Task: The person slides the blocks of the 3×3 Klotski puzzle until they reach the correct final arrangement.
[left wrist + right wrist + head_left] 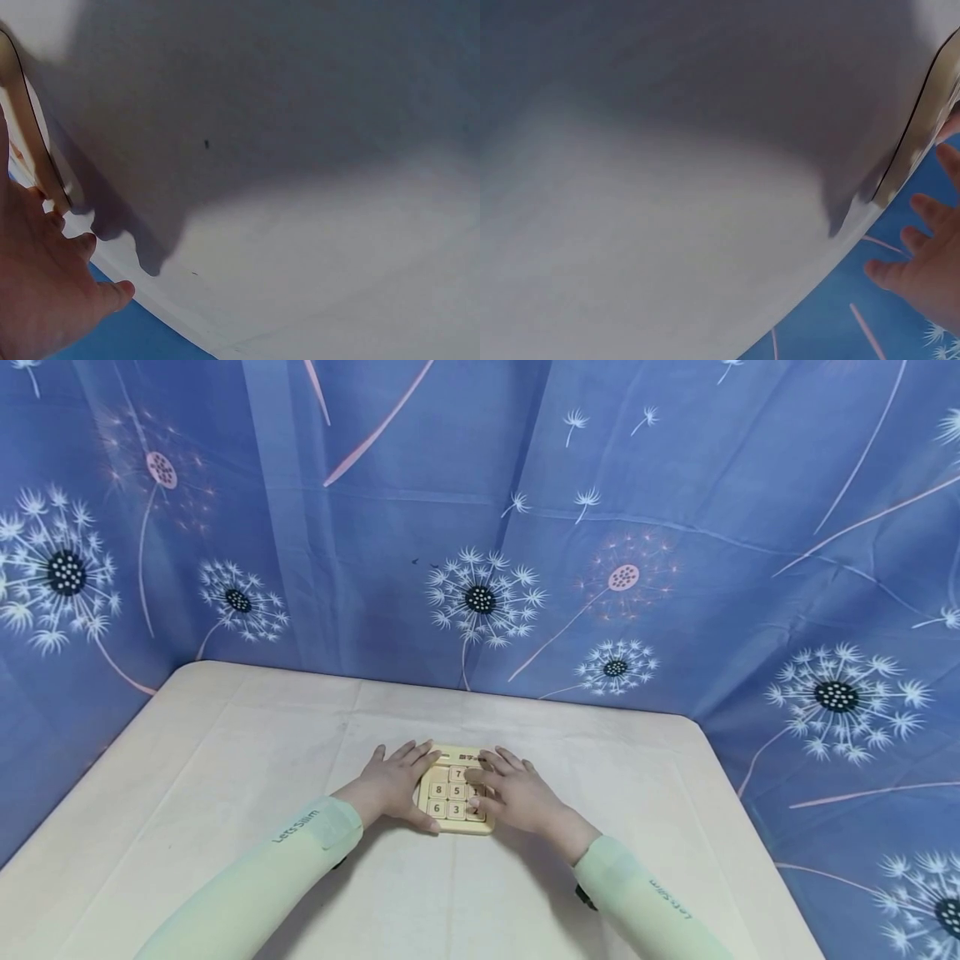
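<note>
A pale yellow sliding number puzzle lies flat on the table, with square tiles marked 8, 5, 6, 3 and others. A bare slot shows at its upper left, beside the 7 tile. My left hand holds the left side of the frame, thumb at the near corner and fingertips at the far one. Over the right column is my right hand, fingers extended and thumb by the 2 tile, partly hiding tiles there. Both wrist views catch only the puzzle's side edge, with spread fingers beside it.
A cream cloth covers the table. Behind and beside it hangs a blue curtain printed with dandelions. Pale green sleeves cover both forearms.
</note>
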Demonstrator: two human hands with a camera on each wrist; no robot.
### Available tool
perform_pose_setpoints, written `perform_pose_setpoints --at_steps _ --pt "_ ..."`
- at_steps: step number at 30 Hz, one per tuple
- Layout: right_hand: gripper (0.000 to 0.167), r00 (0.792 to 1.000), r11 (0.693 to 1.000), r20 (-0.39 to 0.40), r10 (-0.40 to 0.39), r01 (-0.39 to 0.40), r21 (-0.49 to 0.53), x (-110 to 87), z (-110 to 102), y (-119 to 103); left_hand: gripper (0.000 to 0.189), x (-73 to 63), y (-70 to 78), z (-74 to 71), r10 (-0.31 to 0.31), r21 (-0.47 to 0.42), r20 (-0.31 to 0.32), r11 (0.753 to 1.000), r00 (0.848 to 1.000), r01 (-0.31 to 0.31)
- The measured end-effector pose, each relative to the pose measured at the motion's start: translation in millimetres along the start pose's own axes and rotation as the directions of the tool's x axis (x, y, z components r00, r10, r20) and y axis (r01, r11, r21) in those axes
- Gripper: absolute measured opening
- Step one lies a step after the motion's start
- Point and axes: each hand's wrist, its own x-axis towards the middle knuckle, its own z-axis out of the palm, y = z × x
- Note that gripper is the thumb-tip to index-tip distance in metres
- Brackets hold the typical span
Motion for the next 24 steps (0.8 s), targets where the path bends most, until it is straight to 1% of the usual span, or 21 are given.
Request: perform_pose_setpoints --at_steps 11,19,24 --pt "0.054 1.000 1.000 0.019 0.011 -0.010 -0.020 2.1 2.8 -3.3 0.122 -0.8 0.5 -0.3 0.005 -0.001 -0.004 1.000 1.000 -0.005" --pt "0.052 1.000 1.000 0.009 0.027 -0.027 -0.016 2.1 4.1 -6.5 0.122 0.5 0.2 0.9 -0.002 0.004 0.002 1.000 1.000 0.002" --pt "0.050 0.999 0.999 -0.002 0.036 -0.036 -0.009 2.9 4.0 -8.7 0.123 0.6 1.0 -0.8 -0.004 -0.003 0.007 1.000 1.000 0.004"
